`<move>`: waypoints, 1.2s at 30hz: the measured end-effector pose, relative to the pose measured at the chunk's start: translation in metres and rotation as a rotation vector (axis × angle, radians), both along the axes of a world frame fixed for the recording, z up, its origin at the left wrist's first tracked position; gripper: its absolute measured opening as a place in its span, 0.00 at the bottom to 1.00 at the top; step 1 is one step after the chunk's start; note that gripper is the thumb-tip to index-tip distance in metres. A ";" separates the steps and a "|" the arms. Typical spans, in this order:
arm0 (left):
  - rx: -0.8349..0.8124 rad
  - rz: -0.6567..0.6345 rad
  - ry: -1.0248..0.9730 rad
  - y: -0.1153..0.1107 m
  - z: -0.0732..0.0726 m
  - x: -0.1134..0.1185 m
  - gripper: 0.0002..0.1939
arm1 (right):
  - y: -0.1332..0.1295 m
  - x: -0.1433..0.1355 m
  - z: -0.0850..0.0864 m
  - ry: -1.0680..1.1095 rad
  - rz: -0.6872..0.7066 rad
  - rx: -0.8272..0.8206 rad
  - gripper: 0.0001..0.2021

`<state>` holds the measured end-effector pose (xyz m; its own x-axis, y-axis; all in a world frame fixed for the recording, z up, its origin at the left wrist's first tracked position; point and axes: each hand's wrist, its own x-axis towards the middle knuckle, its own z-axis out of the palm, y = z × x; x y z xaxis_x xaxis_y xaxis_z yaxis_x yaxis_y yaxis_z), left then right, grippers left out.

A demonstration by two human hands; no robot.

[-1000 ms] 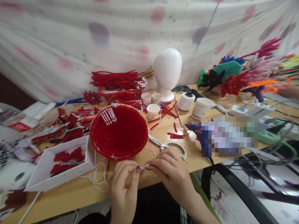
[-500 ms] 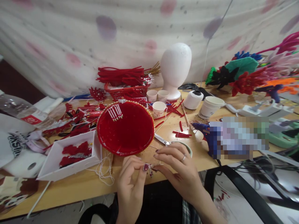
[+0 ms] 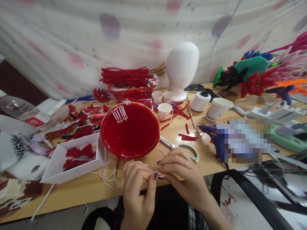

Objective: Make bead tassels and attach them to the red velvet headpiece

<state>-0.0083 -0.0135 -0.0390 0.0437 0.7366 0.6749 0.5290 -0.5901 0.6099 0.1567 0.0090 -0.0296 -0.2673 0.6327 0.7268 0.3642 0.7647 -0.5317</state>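
- Small piece (image 3: 159,173), near: pale, perhaps pinkish; blurred
- Bowl-shaped form (image 3: 130,131): deep red, gold edging
- Backdrop cloth (image 3: 134,32), far: white, pink and purple spots
- Scissors handle (image 3: 197,155), right: pale green

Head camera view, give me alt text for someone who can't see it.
Two bare hands, left and right, pinch a tiny, partly hidden piece at the edge of a wooden table. Beyond them sit a red bowl-shaped piece with beaded trim, scissors, a white box of red pieces and a white foam head.
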 end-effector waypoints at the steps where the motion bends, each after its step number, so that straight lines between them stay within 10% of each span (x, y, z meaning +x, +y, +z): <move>1: -0.001 -0.005 0.020 0.000 0.000 -0.001 0.10 | 0.000 0.002 0.000 -0.005 0.022 -0.019 0.07; 13: 0.098 0.014 0.328 0.009 0.005 -0.022 0.08 | -0.001 0.005 -0.007 -0.122 -0.147 0.034 0.08; 21: 0.116 0.080 0.149 -0.001 0.012 -0.009 0.09 | -0.010 -0.007 -0.005 -0.028 -0.278 0.117 0.12; 29: -0.173 -0.117 -0.100 -0.003 0.013 -0.016 0.08 | -0.009 0.006 0.002 -0.027 -0.110 0.056 0.09; 36: -0.215 -0.024 -0.285 -0.006 0.007 -0.009 0.07 | -0.011 0.006 0.006 -0.103 -0.096 0.110 0.14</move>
